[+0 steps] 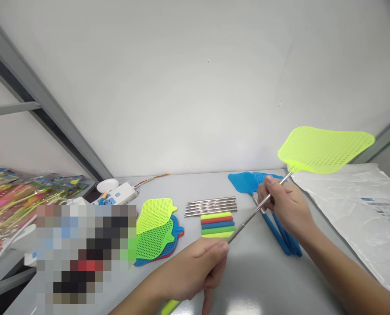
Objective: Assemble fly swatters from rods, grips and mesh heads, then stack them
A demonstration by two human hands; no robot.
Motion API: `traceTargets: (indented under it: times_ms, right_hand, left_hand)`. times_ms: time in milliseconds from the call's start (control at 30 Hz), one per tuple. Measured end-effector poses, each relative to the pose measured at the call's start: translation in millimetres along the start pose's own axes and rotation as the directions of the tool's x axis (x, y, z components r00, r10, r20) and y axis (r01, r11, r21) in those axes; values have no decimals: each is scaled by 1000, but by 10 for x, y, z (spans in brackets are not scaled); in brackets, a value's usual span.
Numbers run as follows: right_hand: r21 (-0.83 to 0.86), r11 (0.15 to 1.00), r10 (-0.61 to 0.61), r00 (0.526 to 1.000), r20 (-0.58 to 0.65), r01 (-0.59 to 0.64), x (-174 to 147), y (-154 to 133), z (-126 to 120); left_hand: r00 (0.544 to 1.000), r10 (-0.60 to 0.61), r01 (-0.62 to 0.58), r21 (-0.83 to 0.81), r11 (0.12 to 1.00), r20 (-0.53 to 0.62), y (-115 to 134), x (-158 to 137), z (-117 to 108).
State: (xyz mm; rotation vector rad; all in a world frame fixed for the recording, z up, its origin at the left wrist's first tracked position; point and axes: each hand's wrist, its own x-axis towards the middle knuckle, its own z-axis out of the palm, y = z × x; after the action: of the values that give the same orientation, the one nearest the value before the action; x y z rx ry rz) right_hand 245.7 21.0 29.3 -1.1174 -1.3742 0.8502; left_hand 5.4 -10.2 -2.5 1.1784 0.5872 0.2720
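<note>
Both hands grip one yellow-green fly swatter (326,151), held slanting above the table. My left hand (198,267) is closed round its lower part, and a bit of the yellow-green handle (170,307) shows below the fist. Higher up, my right hand (285,203) has its fingers closed on the metal rod just under the mesh head. Behind the hands lie several bare metal rods (211,205) and a row of coloured handle tubes (217,225). Blue fly swatters (276,232) lie partly hidden behind my right hand.
Loose mesh swatter heads (157,214) in yellow, green, blue and red overlap left of centre. A white power strip (122,194) and wires are behind them. Packaged colourful items (27,197) fill the far left. A white plastic bag (352,210) covers the right side. One left-hand area is pixelated.
</note>
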Motion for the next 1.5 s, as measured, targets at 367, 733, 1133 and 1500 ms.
traceTargets:
  times_ms: [367,733,1133,1500]
  right_hand:
    - [-110,994,12,972,234,15,-230,-11,304]
    - [147,989,6,994,-108,10,4,39,52]
    - [-41,999,26,997,72,-23,-120,-17,170]
    - [185,975,-60,951,-302,120,139,-89,-315]
  left_hand:
    - [999,45,-45,21,999,-3,70,-33,-26]
    - [997,43,-26,253,967,-63,155,-97,-75]
    - [998,42,-25,295,955,-52,202,-170,-131]
    - [988,-35,122,638,760,-147,508,-419,-226]
